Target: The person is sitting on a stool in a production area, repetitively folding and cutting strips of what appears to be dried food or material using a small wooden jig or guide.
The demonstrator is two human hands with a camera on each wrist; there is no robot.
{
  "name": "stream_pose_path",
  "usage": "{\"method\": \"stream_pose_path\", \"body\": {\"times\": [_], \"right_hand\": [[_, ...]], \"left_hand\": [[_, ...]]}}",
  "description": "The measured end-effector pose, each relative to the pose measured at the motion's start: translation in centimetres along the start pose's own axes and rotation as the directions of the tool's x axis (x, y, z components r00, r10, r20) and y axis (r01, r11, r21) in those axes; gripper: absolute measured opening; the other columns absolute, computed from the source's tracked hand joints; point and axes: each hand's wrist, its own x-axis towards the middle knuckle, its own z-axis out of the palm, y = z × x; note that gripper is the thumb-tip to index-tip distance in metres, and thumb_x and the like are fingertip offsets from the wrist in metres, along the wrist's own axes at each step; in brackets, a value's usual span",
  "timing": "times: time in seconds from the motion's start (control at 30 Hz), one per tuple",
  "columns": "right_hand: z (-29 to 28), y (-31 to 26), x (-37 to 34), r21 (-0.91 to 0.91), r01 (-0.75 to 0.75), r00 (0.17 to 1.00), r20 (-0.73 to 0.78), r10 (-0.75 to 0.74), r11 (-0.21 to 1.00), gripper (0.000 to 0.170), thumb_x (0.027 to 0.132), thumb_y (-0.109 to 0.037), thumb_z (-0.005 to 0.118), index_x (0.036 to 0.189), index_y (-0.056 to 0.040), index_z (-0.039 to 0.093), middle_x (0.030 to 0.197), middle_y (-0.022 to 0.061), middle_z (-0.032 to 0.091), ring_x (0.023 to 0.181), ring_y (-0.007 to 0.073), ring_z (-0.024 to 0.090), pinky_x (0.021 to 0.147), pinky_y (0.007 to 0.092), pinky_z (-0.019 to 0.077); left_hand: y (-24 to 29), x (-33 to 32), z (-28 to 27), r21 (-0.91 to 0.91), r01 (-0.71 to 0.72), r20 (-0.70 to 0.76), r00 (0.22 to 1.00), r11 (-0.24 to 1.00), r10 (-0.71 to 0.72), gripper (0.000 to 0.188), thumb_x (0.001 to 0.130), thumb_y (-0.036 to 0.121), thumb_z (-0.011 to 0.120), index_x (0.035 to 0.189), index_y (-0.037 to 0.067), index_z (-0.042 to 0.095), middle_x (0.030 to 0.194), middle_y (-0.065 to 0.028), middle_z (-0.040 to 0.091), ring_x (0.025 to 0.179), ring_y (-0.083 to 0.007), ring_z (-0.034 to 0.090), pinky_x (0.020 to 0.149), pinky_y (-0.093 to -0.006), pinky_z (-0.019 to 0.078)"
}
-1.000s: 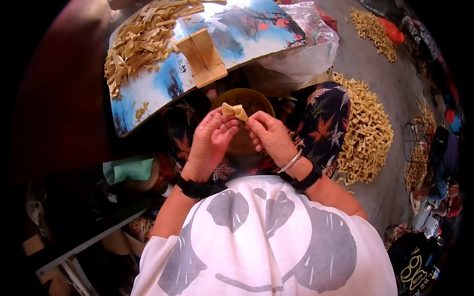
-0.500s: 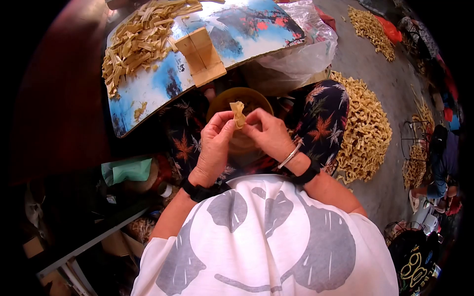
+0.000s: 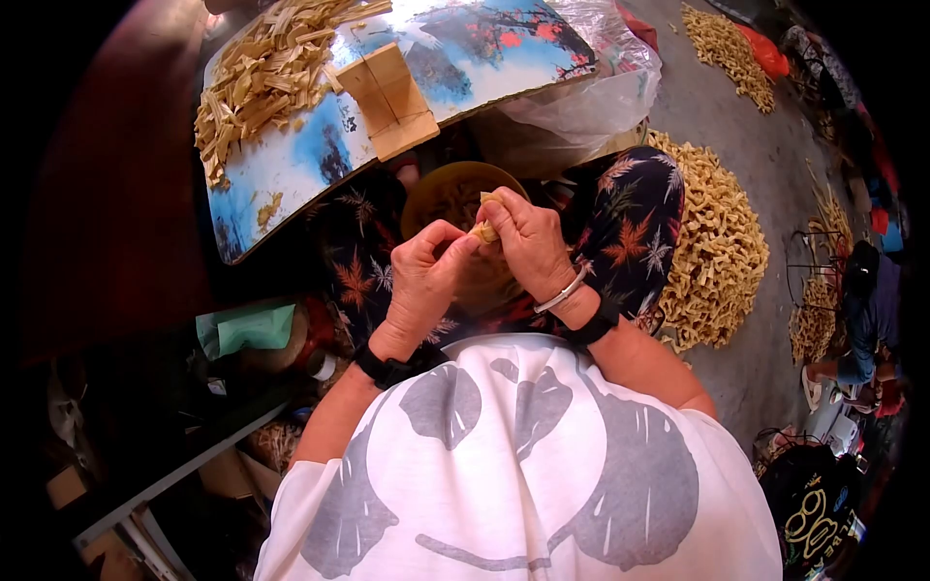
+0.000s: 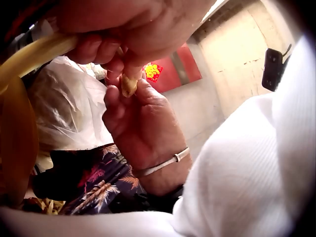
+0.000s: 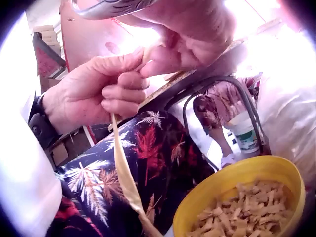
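Note:
In the head view both hands meet over a yellow bowl (image 3: 415, 205). The left hand (image 3: 422, 275) pinches one side of a small, pale-yellow twisted strip (image 3: 484, 231) between thumb and forefinger. On its other side the right hand (image 3: 533, 242), wearing a silver bracelet, pinches the piece with thumb and fingertips; much of it is hidden by the fingers. From the left hand's lower fingers a long tail of the strip (image 5: 124, 174) hangs down in the right wrist view. Many short, pale pieces (image 5: 247, 207) lie in the bowl below.
A low painted table (image 3: 320, 160) carries a pile of flat yellow strips (image 3: 271, 73) and a wooden stand (image 3: 387, 102). To the right, a large heap of small knotted pieces (image 3: 712, 252) lies on the floor. A clear plastic bag (image 3: 591, 107) hangs beside the table.
The strip stood up above the fingers as a bow-like fold; now it is mostly covered between both hands. The right hand has moved up and round it, and the left hand's fingers have closed in.

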Motion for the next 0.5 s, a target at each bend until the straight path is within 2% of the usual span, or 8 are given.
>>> {"method": "stream_pose_path", "body": {"times": [0.03,0.1,0.13,0.23,0.33,0.43,0.5], "right_hand": [[-0.2,0.1,0.1,0.122,-0.096,0.99,0.116,0.081,0.988,0.021,0.098,-0.025,0.061,0.094,-0.0044,0.064,0.077,-0.0022,0.065,0.064,0.0066,0.06,0.053,0.0209,0.0473],[-0.7,0.3,0.4,0.32,-0.315,0.913,0.36,0.193,0.894,0.018,0.097,-0.025,0.062,0.093,-0.0076,0.064,0.078,-0.0043,0.062,0.063,0.0043,0.056,0.053,0.0183,0.0436],[-0.6,0.1,0.4,0.366,-0.348,0.904,0.375,0.206,0.863,0.016,0.096,-0.024,0.063,0.093,-0.0087,0.064,0.076,-0.0047,0.061,0.062,0.0034,0.054,0.052,0.0178,0.0413],[-0.5,-0.1,0.7,0.452,-0.413,0.887,0.398,0.236,0.791,0.011,0.092,-0.022,0.067,0.094,-0.0112,0.063,0.073,-0.0055,0.057,0.057,0.0016,0.049,0.049,0.0165,0.0356],[-1.3,0.2,1.5,0.431,-0.436,0.883,0.377,0.281,0.79,0.009,0.091,-0.019,0.068,0.092,-0.0114,0.063,0.071,-0.0056,0.056,0.057,0.0013,0.047,0.049,0.0158,0.0336],[-1.1,-0.5,2.6,0.359,-0.448,0.875,0.362,0.321,0.818,0.01,0.092,-0.019,0.067,0.092,-0.0096,0.063,0.069,-0.0049,0.055,0.057,0.0014,0.047,0.05,0.0161,0.0349],[-1.0,-1.4,3.7,0.351,-0.41,0.887,0.369,0.278,0.842,0.015,0.093,-0.023,0.068,0.092,-0.0088,0.063,0.069,-0.0048,0.056,0.057,0.0015,0.048,0.05,0.0164,0.0357]], "left_hand": [[-0.3,0.1,-0.1,0.051,-0.01,-0.018,1.0,0.999,0.011,0.013,0.092,0.011,0.067,0.089,-0.001,0.066,0.073,0.0006,0.064,0.07,-0.004,0.054,0.064,-0.022,0.0469],[-0.8,0.3,-0.1,-0.046,-0.012,-0.041,0.999,0.999,0.011,0.014,0.093,0.012,0.065,0.088,-0.001,0.065,0.073,0.0023,0.063,0.068,-0.004,0.053,0.062,-0.0214,0.0456],[-0.8,0.4,0.0,-0.094,-0.016,-0.053,0.999,0.995,0.011,0.014,0.094,0.012,0.065,0.088,-0.001,0.065,0.073,0.0031,0.062,0.068,-0.004,0.053,0.061,-0.0211,0.0449],[0.5,0.0,-0.3,-0.366,0.186,0.077,0.983,0.912,-0.169,0.016,0.097,0.017,0.062,0.089,0.004,0.064,0.068,0.0071,0.051,0.057,-0.0003,0.04,0.05,-0.0173,0.0307],[0.3,-1.1,-1.8,-0.385,0.279,0.147,0.96,0.88,-0.24,0.018,0.099,0.018,0.059,0.087,0.005,0.062,0.065,0.0087,0.045,0.052,0.0002,0.033,0.047,-0.0181,0.0234],[0.2,-0.6,-2.1,-0.398,0.244,0.126,0.969,0.884,-0.21,0.018,0.099,0.018,0.058,0.087,0.005,0.061,0.063,0.0096,0.042,0.052,0.0002,0.031,0.046,-0.0184,0.0221],[0.4,0.4,-2.6,-0.373,0.184,0.083,0.983,0.909,-0.165,0.018,0.099,0.019,0.059,0.088,0.004,0.062,0.063,0.0096,0.042,0.052,-0.0002,0.032,0.047,-0.0183,0.0225]]}}
